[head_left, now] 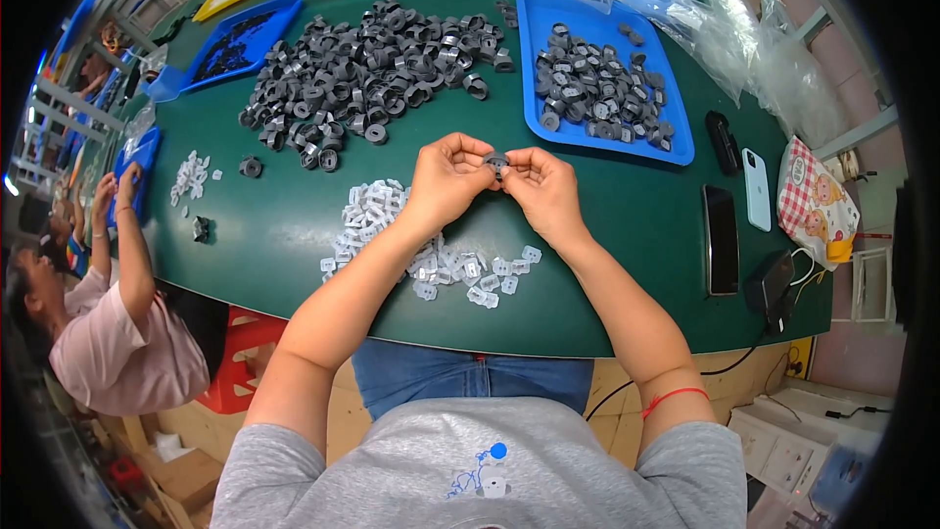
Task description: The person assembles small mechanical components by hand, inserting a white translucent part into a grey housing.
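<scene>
Both my hands meet over the middle of the green table, holding one small dark grey round plastic part (497, 161) between their fingertips. My left hand (452, 178) pinches it from the left, thumb and fingers closed. From the other side my right hand (540, 188) grips it the same way. Whether a clear piece sits in it is hidden by the fingers. Under and beside my left forearm lies a pile of small clear plastic pieces (367, 214). Beyond my hands spreads a large heap of dark grey round parts (372, 64).
A blue tray (607, 145) of grey parts stands at the far right, near clear plastic bags (676, 24). Two phones (721, 240), a black case (723, 142) and a patterned pouch (815, 201) lie right. At left, a co-worker (127, 343) sits by another blue tray (147, 152).
</scene>
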{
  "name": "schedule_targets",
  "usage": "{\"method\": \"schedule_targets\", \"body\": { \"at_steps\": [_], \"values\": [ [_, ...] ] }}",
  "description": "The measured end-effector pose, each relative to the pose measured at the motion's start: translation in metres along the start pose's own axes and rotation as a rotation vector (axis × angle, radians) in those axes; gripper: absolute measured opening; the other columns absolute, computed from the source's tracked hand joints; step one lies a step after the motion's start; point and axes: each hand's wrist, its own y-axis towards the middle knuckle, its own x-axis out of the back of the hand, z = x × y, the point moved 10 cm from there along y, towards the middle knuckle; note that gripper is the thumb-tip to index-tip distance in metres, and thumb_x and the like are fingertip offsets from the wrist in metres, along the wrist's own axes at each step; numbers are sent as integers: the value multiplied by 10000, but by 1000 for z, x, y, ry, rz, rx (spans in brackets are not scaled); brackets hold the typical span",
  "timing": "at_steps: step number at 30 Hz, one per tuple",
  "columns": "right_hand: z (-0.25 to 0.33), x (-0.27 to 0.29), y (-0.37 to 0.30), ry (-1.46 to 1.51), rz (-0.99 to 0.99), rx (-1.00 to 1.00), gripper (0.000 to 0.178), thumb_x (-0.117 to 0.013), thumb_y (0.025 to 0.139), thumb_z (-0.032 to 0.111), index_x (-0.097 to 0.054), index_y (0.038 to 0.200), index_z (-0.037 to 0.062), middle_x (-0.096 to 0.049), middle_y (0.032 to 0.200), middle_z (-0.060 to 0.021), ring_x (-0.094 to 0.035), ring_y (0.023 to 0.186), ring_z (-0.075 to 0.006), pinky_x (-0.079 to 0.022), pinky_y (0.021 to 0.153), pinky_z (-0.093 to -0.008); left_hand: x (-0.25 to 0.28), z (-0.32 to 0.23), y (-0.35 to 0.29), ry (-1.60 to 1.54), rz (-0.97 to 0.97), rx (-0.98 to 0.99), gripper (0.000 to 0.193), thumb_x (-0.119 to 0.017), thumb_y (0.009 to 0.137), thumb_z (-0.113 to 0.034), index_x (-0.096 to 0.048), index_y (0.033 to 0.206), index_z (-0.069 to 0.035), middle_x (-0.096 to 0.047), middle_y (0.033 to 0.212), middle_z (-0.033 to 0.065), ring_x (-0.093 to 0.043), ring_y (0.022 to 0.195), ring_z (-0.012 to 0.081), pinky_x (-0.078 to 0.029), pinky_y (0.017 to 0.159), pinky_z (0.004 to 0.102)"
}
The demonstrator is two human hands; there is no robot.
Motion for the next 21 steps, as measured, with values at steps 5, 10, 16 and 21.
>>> {"method": "schedule_targets", "body": {
  "at_steps": [5, 10, 16, 21],
  "values": [
    [6, 1, -2, -7, -27, 33, 124, -558, 788, -19, -566, 898, -76, -626, 789, -102, -621, 718, -133, -503, 651, -223, 0, 0, -1, -6, -4, 15, 192, -590, 738, 41, -506, 905, 88, -608, 790, 135, -629, 681, 148, -510, 624, 207],
    [0, 2, -1, 53, 9, -41, 144, -554, 784, -19, -563, 916, -73, -626, 805, -101, -622, 738, -135, -504, 662, -227, 0, 2, -2, -95, 10, 62, 176, -591, 739, 38, -508, 890, 76, -610, 804, 135, -634, 706, 160, -517, 652, 214],
    [-10, 1, -1, 89, 29, -147, 127, -559, 782, 4, -567, 893, -57, -623, 816, -96, -606, 735, -118, -487, 666, -224, -1, 4, -2, -21, 18, 52, 188, -577, 745, 21, -503, 913, 62, -614, 806, 138, -628, 718, 169, -505, 679, 236],
    [-6, 5, -2, 4, -38, -61, 118, -587, 762, 16, -572, 853, -58, -622, 813, -98, -608, 713, -132, -496, 647, -245, -7, 0, -6, -49, 29, 64, 207, -566, 752, 26, -506, 950, 41, -600, 860, 120, -612, 777, 158, -497, 722, 241]
  ]
}}
